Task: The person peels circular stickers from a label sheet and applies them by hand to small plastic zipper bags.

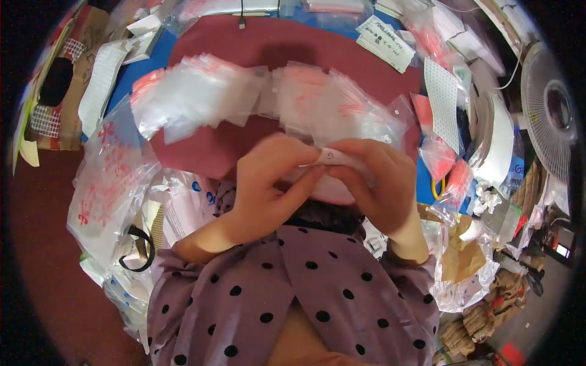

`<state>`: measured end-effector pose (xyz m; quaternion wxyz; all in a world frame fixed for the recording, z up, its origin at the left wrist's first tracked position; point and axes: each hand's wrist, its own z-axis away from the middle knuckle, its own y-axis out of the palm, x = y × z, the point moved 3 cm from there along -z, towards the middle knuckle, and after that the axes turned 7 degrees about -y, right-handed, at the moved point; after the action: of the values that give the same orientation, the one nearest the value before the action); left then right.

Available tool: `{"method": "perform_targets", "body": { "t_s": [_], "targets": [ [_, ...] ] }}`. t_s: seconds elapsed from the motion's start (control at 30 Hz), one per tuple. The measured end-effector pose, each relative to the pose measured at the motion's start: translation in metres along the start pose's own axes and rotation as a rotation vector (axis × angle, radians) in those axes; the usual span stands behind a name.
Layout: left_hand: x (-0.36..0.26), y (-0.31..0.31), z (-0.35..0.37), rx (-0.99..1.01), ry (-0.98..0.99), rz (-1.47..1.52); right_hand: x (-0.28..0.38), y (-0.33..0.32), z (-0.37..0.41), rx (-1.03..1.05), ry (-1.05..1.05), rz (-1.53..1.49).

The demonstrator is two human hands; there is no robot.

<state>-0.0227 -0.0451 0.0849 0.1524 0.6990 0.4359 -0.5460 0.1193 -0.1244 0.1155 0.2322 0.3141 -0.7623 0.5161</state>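
Observation:
Both hands meet at the middle, above the near edge of a dark red mat (213, 46). My left hand (271, 177) and my right hand (381, 177) pinch a small white strip (331, 157) between them, with a dark mark like a letter on it. Each hand's thumb and fingers press together at one end of the strip. Just beyond the hands, small clear plastic bags with red edges lie fanned in overlapping rows, one group at the left (201, 91) and another at the right (332, 100).
A handwritten paper (386, 44) lies at the mat's back right. White perforated sheets (442, 104) and red-marked bags (436, 155) line the right side, near a white fan (549, 113). Large printed plastic bags (107, 189) and a cardboard box (76, 79) are at the left.

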Motion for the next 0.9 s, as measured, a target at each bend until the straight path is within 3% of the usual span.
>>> {"method": "perform_targets", "body": {
  "t_s": [0.03, 0.07, 0.1, 0.13, 0.2, 0.23, 0.3, 0.37, 0.47, 0.53, 0.67, 0.77, 0.9],
  "targets": [
    [-0.003, -0.001, -0.003, -0.007, -0.004, -0.002, 0.000, 0.002, -0.003, -0.064, -0.094, 0.028],
    [-0.008, -0.004, -0.005, -0.163, 0.018, -0.103, 0.001, 0.003, -0.003, -0.058, -0.095, 0.024],
    [-0.010, -0.008, -0.005, -0.316, 0.040, -0.204, 0.000, 0.004, -0.003, -0.003, -0.039, -0.059],
    [-0.010, -0.011, -0.003, -0.320, 0.037, -0.205, -0.001, 0.006, -0.003, 0.051, 0.018, -0.138],
    [0.003, -0.006, 0.001, 0.071, -0.324, 0.111, -0.003, 0.006, -0.005, 0.051, 0.075, -0.171],
    [0.005, -0.004, 0.001, 0.043, -0.367, 0.106, -0.005, 0.006, -0.007, 0.046, 0.133, -0.203],
    [0.013, -0.006, 0.004, 0.055, -0.313, 0.085, 0.002, 0.001, -0.019, -0.187, -0.110, 0.152],
    [0.013, -0.007, 0.004, 0.072, -0.260, 0.064, 0.000, 0.004, -0.021, -0.171, -0.107, 0.167],
    [0.012, -0.010, 0.005, 0.035, -0.336, 0.112, -0.004, 0.013, -0.021, -0.068, -0.077, 0.045],
    [0.018, -0.011, 0.008, 0.031, -0.458, 0.268, -0.002, 0.016, -0.023, -0.071, -0.139, 0.081],
    [0.023, -0.020, 0.010, 0.046, -0.428, 0.264, 0.006, 0.026, -0.026, -0.096, -0.145, 0.193],
    [0.025, -0.021, 0.013, -0.020, -0.436, 0.337, 0.003, 0.030, -0.030, -0.109, -0.009, 0.090],
    [0.030, -0.026, 0.016, 0.015, -0.468, 0.230, 0.000, 0.038, -0.030, -0.109, -0.139, 0.179]
  ]
}}
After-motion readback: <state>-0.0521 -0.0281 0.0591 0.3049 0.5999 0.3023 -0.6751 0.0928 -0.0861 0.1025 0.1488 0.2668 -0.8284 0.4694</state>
